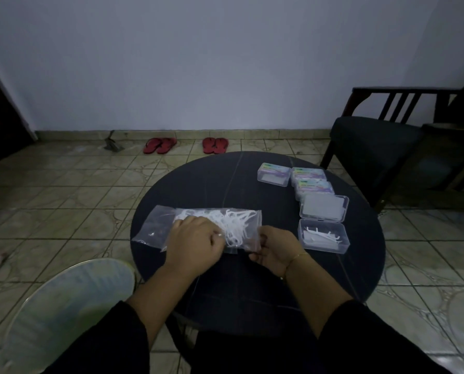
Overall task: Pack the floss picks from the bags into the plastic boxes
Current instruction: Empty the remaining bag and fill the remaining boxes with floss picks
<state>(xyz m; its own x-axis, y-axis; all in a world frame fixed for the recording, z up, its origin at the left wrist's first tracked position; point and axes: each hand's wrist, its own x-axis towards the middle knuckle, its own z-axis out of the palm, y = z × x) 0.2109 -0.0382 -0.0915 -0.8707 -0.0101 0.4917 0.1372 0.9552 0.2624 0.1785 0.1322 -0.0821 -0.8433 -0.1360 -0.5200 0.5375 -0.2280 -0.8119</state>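
A clear zip bag (160, 225) full of white floss picks (239, 222) lies across the round dark table (225, 182). My left hand (195, 241) lies curled on the bag's middle and grips it. My right hand (274, 247) pinches the bag's right end. To the right, an open clear box (324, 236) holds a few floss picks, with its lid (324, 208) lying just behind it. Three shut boxes with purple labels (309, 179) stand further back.
A dark wooden chair (382, 141) stands at the right behind the table. Two pairs of red sandals (187, 145) lie by the far wall on the tiled floor. A pale round stool (69, 306) is close at my lower left.
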